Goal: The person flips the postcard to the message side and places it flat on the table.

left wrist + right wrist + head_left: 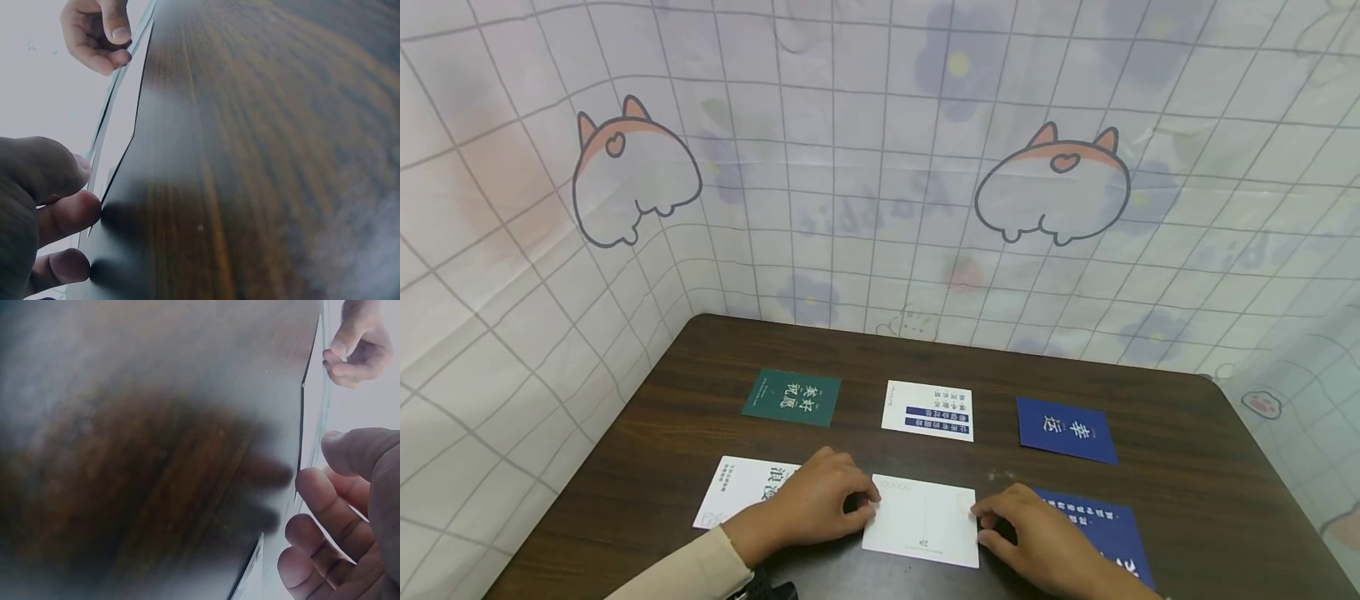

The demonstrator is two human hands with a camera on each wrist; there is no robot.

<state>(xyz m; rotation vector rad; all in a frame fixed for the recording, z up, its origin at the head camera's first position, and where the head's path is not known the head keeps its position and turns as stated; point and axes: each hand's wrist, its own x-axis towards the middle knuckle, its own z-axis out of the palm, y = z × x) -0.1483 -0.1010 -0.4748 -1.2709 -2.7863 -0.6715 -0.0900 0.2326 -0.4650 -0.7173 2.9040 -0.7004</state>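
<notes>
A white postcard (pixel 922 521), blank side up with a thin centre line, lies between my two hands near the table's front. My left hand (pixel 826 498) holds its left edge with bent thumb and forefinger, and partly hides a white card with dark characters (pixel 730 492). At the opposite edge, the fingertips of my right hand (pixel 1037 537) hold the postcard, with a blue card (pixel 1123 537) partly behind that hand. Both wrist views show the postcard (pixel 125 106) almost edge-on, low at the tabletop. How firmly either hand grips it is hard to see.
Along the back of the dark wooden table (pixel 647 450) lie a green card (pixel 793 397), a white card with blue bands (pixel 927 410) and a blue card (pixel 1067 429). A patterned curtain (pixel 850 167) hangs behind and at both sides.
</notes>
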